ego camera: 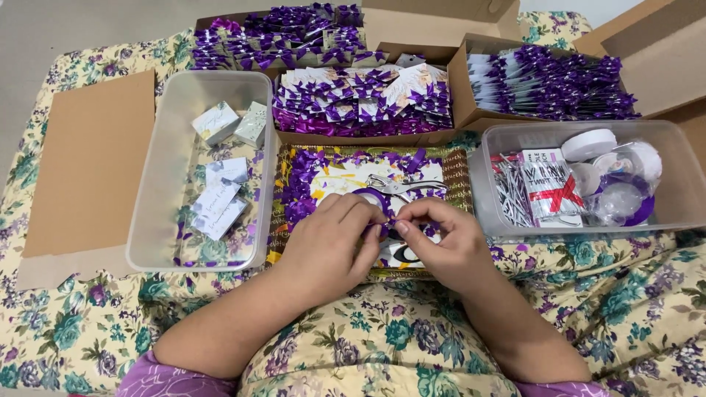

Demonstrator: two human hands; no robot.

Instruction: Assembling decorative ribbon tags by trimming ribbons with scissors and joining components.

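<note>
My left hand and my right hand meet at the fingertips over a low brown tray. Together they pinch a small piece of purple ribbon. The tray holds loose purple ribbon bits, white cards, a roll of purple ribbon and a metal hole punch just beyond my fingers. What lies under my hands is hidden.
A clear tub on the left holds small white boxes and paper tags. A clear tub on the right holds tape rolls, twist ties and ribbon. Cardboard boxes of finished purple bows line the back. A cardboard sheet lies far left on floral cloth.
</note>
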